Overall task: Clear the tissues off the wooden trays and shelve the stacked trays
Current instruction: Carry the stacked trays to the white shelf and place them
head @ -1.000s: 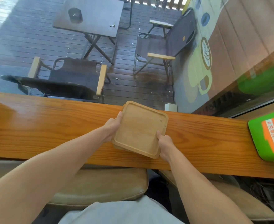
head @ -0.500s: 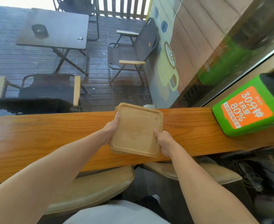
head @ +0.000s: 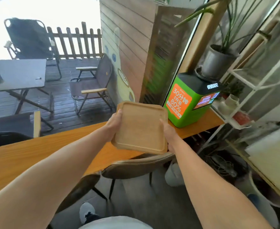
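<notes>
A stack of square wooden trays (head: 140,128) hangs in the air above the near edge of the long wooden counter (head: 36,154). The top tray is bare, with no tissue on it. My left hand (head: 114,123) grips the stack's left edge, thumb on the rim. My right hand (head: 167,129) grips the right edge the same way. How many trays lie under the top one is hard to tell; a second rim shows at the far left corner.
A green and orange kiosk box (head: 185,104) stands on the counter's right end. A white wire shelf (head: 245,90) with pots and a grey planter (head: 216,61) is at the right. Padded chairs (head: 136,167) sit under the counter. Patio furniture lies beyond the window.
The view has swung to the right and upward, and the stack has come up off the counter and toward me with both hands still on it. The kiosk and shelf have come into sight.
</notes>
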### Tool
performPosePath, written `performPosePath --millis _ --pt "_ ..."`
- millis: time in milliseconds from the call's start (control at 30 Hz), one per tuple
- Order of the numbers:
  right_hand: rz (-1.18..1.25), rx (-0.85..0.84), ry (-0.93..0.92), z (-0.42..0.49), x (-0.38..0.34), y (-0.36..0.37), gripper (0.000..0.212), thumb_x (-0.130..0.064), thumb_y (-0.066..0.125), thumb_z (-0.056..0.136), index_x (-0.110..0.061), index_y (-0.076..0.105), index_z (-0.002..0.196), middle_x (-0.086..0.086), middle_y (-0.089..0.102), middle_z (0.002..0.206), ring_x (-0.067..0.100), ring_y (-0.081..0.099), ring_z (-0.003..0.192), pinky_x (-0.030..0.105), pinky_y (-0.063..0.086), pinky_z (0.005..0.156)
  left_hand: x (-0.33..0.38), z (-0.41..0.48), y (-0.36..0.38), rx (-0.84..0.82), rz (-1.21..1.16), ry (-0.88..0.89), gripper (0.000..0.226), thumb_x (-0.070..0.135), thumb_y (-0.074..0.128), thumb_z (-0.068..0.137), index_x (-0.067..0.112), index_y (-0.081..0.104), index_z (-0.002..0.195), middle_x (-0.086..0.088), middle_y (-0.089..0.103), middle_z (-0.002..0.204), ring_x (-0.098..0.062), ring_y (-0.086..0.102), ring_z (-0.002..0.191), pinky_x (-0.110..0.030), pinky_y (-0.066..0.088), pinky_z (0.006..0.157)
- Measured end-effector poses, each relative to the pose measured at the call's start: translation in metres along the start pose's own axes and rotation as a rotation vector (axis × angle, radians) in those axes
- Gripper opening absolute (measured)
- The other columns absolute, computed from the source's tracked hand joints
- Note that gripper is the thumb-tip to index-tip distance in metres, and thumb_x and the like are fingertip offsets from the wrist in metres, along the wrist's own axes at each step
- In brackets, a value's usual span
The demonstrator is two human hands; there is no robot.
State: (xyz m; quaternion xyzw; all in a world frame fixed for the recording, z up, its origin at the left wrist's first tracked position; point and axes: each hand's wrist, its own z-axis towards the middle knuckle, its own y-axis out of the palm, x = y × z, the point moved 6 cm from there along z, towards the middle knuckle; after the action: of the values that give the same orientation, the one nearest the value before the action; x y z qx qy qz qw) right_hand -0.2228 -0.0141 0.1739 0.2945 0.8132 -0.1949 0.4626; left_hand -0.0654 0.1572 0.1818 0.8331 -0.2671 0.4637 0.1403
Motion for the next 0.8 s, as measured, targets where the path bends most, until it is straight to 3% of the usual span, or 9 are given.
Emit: performPosePath --millis 67,100,200,233,300,467,600,733,800 --pt "0.032 0.081 0.005 -0.018 0.003 -0.047 0.061 -0.055 0.049 0.097 -0.011 0.056 0.139 0.012 0.066 0.132 0.032 0.064 0.118 0.052 0.048 0.105 0.009 -0.017 0.045 -0.051 0.040 0.066 0.057 0.057 0.027 0.100 0.030 0.030 0.151 -0.008 0.052 0.139 -0.028 0.059 0.110 -0.042 0.049 0.085" --pt "0.066 0.098 -0.001 -0.027 0.005 -0.070 0.060 -0.054 0.049 0.097 -0.011 0.058 0.137 0.013 0.067 0.130 0.032 0.065 0.116 0.052 0.049 0.105 0.011 -0.026 0.068 -0.078 0.064 0.076 0.056 0.057 0.027 0.100 0.030 0.037 0.147 -0.009 0.052 0.139 -0.029 0.058 0.112 -0.044 0.048 0.089" --pt "0.117 0.152 0.013 -0.059 0.017 -0.135 0.057 -0.057 0.047 0.097 -0.015 0.062 0.132 0.013 0.071 0.123 0.032 0.068 0.109 0.050 0.052 0.100 0.013 -0.054 0.135 -0.142 0.122 0.073 0.045 0.061 0.034 0.096 0.026 0.062 0.096 -0.007 0.067 0.102 -0.025 0.064 0.088 -0.038 0.048 0.076" --pt "0.095 0.190 0.031 -0.071 0.022 -0.157 0.058 -0.059 0.045 0.097 -0.016 0.060 0.134 0.012 0.070 0.124 0.032 0.067 0.109 0.050 0.052 0.099 0.014 -0.060 0.156 -0.166 0.155 0.095 0.046 0.062 0.037 0.094 0.025 0.064 0.095 -0.007 0.068 0.098 -0.025 0.065 0.087 -0.038 0.048 0.075" --pt "0.052 0.273 0.078 -0.090 0.036 -0.202 0.064 -0.061 0.040 0.098 -0.016 0.053 0.142 0.014 0.064 0.133 0.034 0.063 0.115 0.050 0.050 0.103 0.011 -0.069 0.202 -0.246 0.214 0.145 0.054 0.065 0.039 0.093 0.024 0.064 0.115 -0.006 0.068 0.111 -0.026 0.065 0.099 -0.040 0.048 0.083" --pt "-0.032 0.482 0.199 -0.130 0.056 -0.290 0.075 -0.064 0.031 0.099 -0.012 0.038 0.152 0.016 0.052 0.146 0.037 0.052 0.128 0.048 0.046 0.105 -0.011 -0.074 0.296 -0.329 0.424 0.129 0.062 0.054 0.027 0.100 0.015 0.035 0.148 -0.012 0.046 0.146 -0.032 0.046 0.130 -0.045 0.035 0.108" --pt "-0.017 0.612 0.212 -0.145 0.065 -0.344 0.076 -0.065 0.028 0.098 -0.014 0.035 0.153 0.016 0.049 0.149 0.038 0.049 0.130 0.053 0.041 0.110 -0.018 -0.075 0.362 -0.378 0.504 0.117 0.065 0.056 0.027 0.099 0.016 0.028 0.150 -0.012 0.044 0.145 -0.031 0.046 0.127 -0.044 0.036 0.098" --pt "-0.007 0.704 0.219 -0.146 0.065 -0.398 0.082 -0.069 0.030 0.096 -0.011 0.033 0.154 0.015 0.046 0.152 0.037 0.047 0.133 0.052 0.038 0.112 -0.015 -0.066 0.431 -0.472 0.497 0.074 0.062 0.056 0.028 0.099 0.020 0.034 0.149 -0.008 0.049 0.143 -0.030 0.050 0.126 -0.048 0.035 0.109" --pt "-0.007 0.740 0.223 -0.140 0.061 -0.427 0.083 -0.069 0.032 0.096 -0.011 0.030 0.155 0.014 0.042 0.155 0.036 0.044 0.136 0.049 0.035 0.111 -0.010 -0.060 0.465 -0.507 0.489 0.039 0.061 0.054 0.030 0.099 0.019 0.038 0.148 -0.007 0.053 0.135 -0.031 0.053 0.120 -0.047 0.037 0.104"
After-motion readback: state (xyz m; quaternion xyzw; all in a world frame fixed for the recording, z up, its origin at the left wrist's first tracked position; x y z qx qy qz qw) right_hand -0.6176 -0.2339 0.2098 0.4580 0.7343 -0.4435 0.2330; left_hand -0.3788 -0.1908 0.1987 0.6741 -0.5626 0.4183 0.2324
